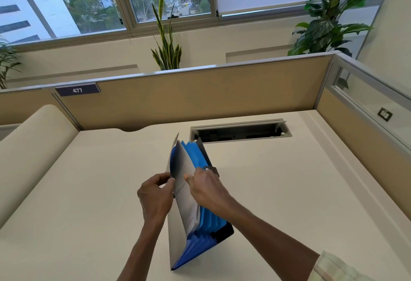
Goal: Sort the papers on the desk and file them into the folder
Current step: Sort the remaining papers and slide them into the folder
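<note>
A blue accordion folder [206,220] stands open on the desk [89,202]. The left hand [155,196] pinches its front cover; the right hand [206,188] grips the papers [185,191] inside. The partition nameplate [77,90] reads "477".

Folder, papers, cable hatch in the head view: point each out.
blue accordion folder [210,220], head view, on its blue pleated dividers.
papers [185,200], head view, on the white sheet face between the hands.
cable hatch [240,132], head view, on its dark opening in the desk.
</note>
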A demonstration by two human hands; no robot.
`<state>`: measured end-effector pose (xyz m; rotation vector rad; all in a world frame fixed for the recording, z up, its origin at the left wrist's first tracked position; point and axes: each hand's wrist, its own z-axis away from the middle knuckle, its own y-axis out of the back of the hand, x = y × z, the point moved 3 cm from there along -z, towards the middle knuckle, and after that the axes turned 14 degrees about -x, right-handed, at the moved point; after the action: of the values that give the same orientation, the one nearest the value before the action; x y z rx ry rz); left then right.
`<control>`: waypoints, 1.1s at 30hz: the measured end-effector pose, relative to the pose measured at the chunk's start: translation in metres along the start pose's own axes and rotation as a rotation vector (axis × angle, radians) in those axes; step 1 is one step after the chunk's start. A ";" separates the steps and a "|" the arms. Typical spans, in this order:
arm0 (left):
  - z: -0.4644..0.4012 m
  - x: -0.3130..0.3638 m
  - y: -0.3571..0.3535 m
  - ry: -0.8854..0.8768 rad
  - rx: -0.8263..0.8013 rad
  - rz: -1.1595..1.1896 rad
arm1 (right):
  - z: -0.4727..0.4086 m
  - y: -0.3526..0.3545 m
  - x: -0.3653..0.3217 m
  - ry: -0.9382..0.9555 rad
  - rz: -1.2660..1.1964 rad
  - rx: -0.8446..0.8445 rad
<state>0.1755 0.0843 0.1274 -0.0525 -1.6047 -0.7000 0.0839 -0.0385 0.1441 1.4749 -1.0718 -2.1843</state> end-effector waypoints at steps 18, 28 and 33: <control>-0.005 0.003 -0.016 -0.011 -0.020 -0.033 | -0.006 0.015 0.078 0.112 0.014 0.089; -0.004 0.005 -0.037 -0.017 -0.094 -0.091 | -0.012 0.010 0.105 0.071 0.067 0.205; 0.004 0.012 -0.055 -0.049 -0.108 -0.183 | -0.011 0.010 0.121 -0.051 -0.060 0.242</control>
<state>0.1464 0.0366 0.1162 -0.0018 -1.6306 -0.9333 0.0402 -0.1229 0.0680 1.5765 -1.3671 -2.2063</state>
